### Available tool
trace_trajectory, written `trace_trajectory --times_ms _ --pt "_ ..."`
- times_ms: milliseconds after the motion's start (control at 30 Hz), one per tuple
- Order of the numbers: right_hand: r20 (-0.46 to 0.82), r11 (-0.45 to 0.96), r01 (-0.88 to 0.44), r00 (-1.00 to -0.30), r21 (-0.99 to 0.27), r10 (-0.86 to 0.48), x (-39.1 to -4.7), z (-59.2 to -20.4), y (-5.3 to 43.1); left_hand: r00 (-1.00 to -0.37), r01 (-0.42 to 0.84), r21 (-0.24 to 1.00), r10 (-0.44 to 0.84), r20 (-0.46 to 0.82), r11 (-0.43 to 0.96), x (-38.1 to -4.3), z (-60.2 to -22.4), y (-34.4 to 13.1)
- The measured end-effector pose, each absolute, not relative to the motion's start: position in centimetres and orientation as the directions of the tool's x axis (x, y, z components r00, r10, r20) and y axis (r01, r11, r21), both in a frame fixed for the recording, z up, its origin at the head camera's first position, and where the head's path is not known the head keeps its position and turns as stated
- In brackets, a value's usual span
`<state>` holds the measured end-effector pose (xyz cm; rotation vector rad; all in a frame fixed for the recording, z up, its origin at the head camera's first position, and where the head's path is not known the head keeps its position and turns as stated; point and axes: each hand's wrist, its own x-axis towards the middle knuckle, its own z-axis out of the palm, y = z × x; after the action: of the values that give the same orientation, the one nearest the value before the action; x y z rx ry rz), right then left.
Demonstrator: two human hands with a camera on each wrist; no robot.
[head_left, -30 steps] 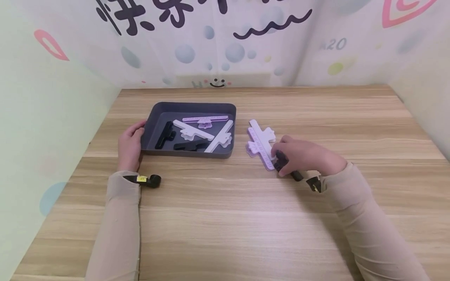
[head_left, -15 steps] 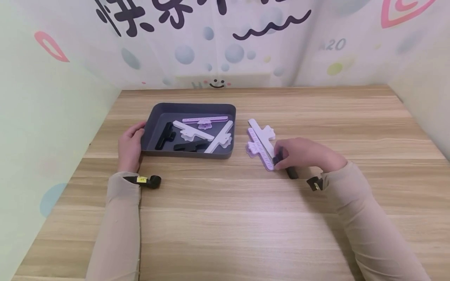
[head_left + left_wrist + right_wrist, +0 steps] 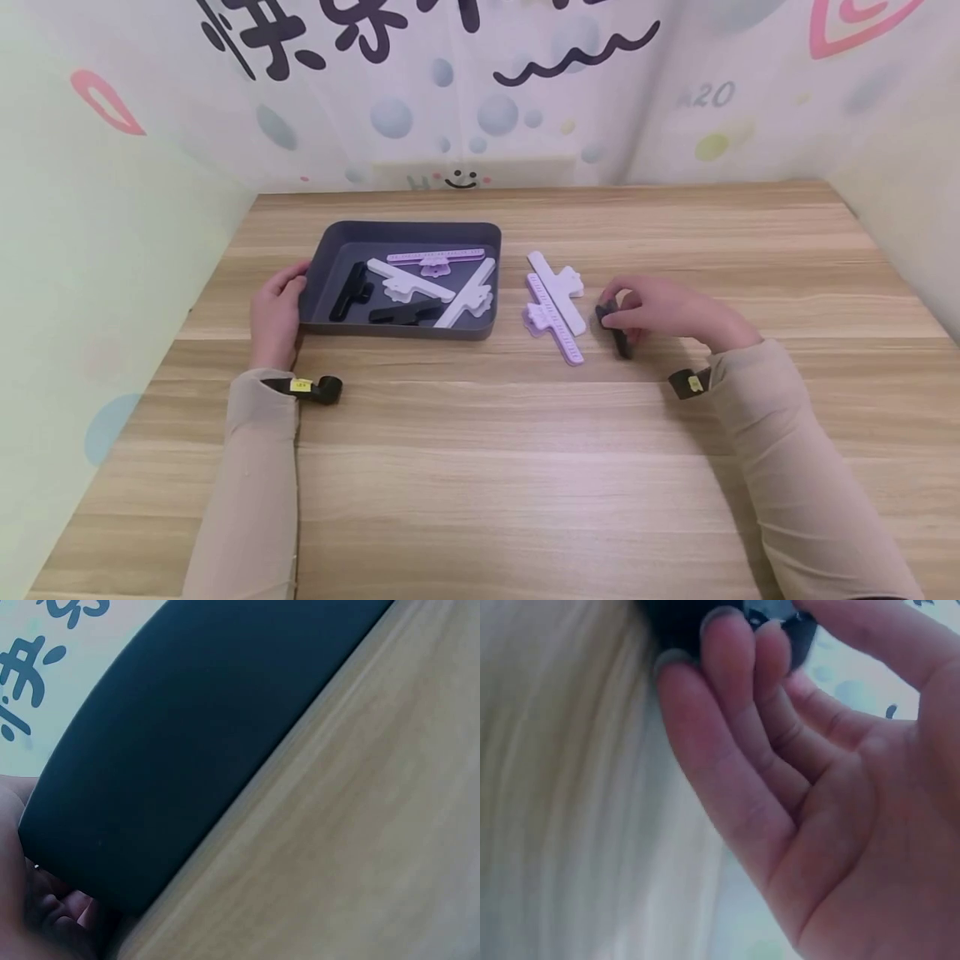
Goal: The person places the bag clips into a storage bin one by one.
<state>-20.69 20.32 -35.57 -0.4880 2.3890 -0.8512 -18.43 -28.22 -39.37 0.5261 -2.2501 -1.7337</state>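
Note:
My left hand (image 3: 275, 317) grips the left side of a dark grey tray (image 3: 397, 331), whose outer wall (image 3: 172, 742) fills much of the left wrist view. Part of that hand is hidden behind the corner. To the right of the tray, my right hand (image 3: 671, 310) pinches a black clip (image 3: 621, 340) between thumb and fingers, low over the table or touching it. In the right wrist view, several fingertips meet the black clip (image 3: 679, 626), which is partly cut off. Left of this hand, a white clip (image 3: 557, 293) and a lilac clip (image 3: 557, 325) lie side by side.
Inside the tray are a lilac clip (image 3: 437, 257), two white clips (image 3: 420, 283) and two black clips (image 3: 350, 293). A wooden table (image 3: 480, 467) carries everything. A printed wall covering (image 3: 480, 75) rises behind the table's far edge.
My right hand has drawn the black clip rightward, away from the white and lilac clips, and turned it more upright in view. The left hand and tray stay put.

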Motion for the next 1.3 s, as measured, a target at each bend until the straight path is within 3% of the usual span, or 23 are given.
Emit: trace_trajectory --times_ms 300,967,1133,1300 --pt "-0.383 0.625 -0.001 -0.79 -0.781 -0.479 -21.1 -36.2 21.8 -0.902 -0.123 0.97 -0.43 -0.023 0.207 -18.4 -39.4 -28.2" --pt "-0.259 0.412 0.058 -0.853 -0.91 -0.454 -22.4 -39.1 23.4 -0.898 -0.118 0.97 -0.44 -0.012 0.214 -18.4 -39.6 -28.2" --pt "-0.182 0.375 0.03 -0.908 -0.926 -0.377 -22.3 -39.7 22.4 -0.898 -0.117 0.969 -0.439 -0.009 0.218 -18.3 -39.6 -28.3" --pt "-0.104 0.208 0.051 -0.962 -0.977 -0.253 -21.9 -40.1 20.8 -0.898 -0.112 0.966 -0.44 0.003 0.233 -18.3 -39.5 -28.2"
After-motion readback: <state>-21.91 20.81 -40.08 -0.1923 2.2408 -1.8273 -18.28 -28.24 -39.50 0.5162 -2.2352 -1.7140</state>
